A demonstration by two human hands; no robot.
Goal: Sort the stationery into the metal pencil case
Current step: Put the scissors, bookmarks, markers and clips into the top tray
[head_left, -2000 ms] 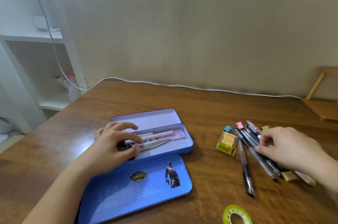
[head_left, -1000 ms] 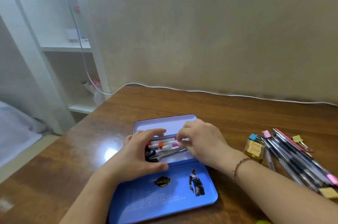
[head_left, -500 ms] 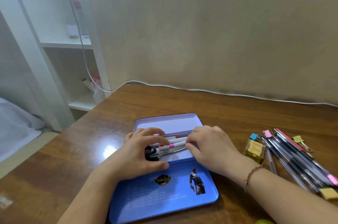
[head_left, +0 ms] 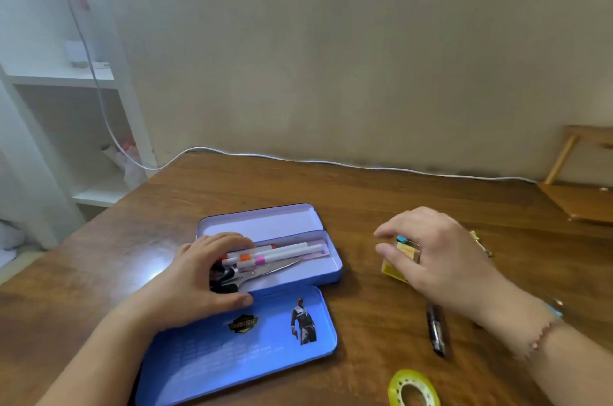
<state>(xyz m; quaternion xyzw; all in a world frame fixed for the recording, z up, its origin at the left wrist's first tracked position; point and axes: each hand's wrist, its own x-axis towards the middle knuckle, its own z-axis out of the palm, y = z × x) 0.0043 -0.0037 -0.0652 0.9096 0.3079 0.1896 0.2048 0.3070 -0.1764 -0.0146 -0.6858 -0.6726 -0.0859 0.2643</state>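
The blue metal pencil case (head_left: 335, 268) lies open mid-table, its printed lid (head_left: 265, 349) flat in front and a pale inner tray (head_left: 262, 223) behind. Inside lie white markers (head_left: 285, 253) with orange and pink bands, scissors (head_left: 268, 273) and a pink ruler. My left hand (head_left: 199, 283) grips the case's left end, thumb on the front wall, fingers over the scissor handles. My right hand (head_left: 444, 259) hovers with fingers spread over a yellow sticky-note block (head_left: 391, 269) and a blue binder clip (head_left: 402, 238); it hides most of the pen pile.
A black pen (head_left: 436, 329) lies below my right hand, a yellow-green tape roll (head_left: 413, 389) near the front edge. A yellow binder clip (head_left: 477, 238) peeks out at right. A white cable (head_left: 331, 163) runs along the wall; a wooden stand (head_left: 580, 200) sits far right, white shelves (head_left: 66, 80) left.
My right hand has left the case, where it set a pink-banded marker, and moved right over the sticky-note block. My left hand stays on the case's left end.
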